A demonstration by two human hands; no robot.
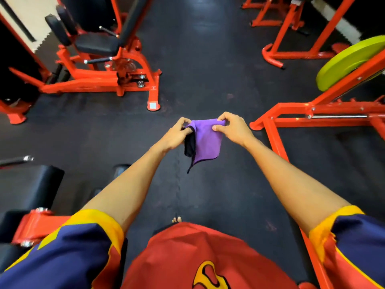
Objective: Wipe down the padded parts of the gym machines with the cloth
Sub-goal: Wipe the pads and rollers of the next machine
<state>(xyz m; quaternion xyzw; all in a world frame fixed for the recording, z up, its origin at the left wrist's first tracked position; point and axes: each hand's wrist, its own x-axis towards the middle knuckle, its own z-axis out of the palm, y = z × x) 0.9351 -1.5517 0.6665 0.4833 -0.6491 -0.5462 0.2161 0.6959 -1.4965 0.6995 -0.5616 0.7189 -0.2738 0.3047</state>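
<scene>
cloth point(206, 140) | left hand point(177, 135) pinches top corner | right hand point(231, 130) pinches other corner

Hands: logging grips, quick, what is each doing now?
Left hand: pinches one top corner of the purple, dark-backed fabric cloth.
Right hand: pinches its other top corner.
</scene>
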